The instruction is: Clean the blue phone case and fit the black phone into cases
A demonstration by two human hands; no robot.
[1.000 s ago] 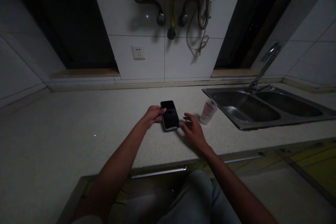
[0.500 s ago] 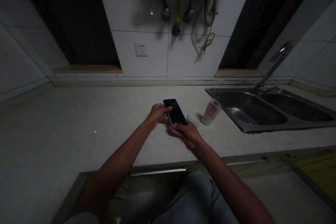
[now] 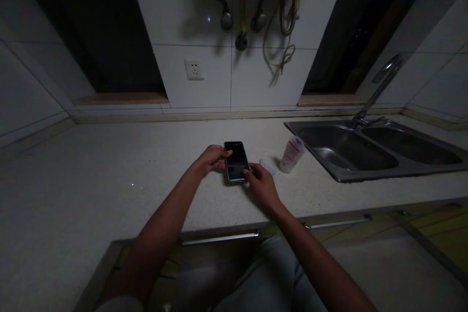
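A smartphone (image 3: pixel 236 162) with a dark screen and a pale edge is held face up over the counter, between both hands. My left hand (image 3: pixel 213 157) grips its left side, thumb lying over the screen's edge. At the lower right corner my right hand (image 3: pixel 261 183) has hold of it, with the thumb on the front; the fingers underneath are mostly hidden. Just right of the phone, a small whitish flat piece (image 3: pixel 268 166) lies on the counter, and beside that stands a clear plastic cup (image 3: pixel 291 155) with red print.
The pale countertop (image 3: pixel 164 156) runs along a tiled wall. To the right a steel double sink (image 3: pixel 351 148) is set in, with a tall faucet (image 3: pixel 380 88). A wall socket (image 3: pixel 194 70) and several pipes hang above. Drawer handles (image 3: pixel 221 239) line the counter's front.
The phone has turned from a slant to nearly upright in view and shifted slightly left. My right hand's grip has moved from the bottom edge to the lower right side.
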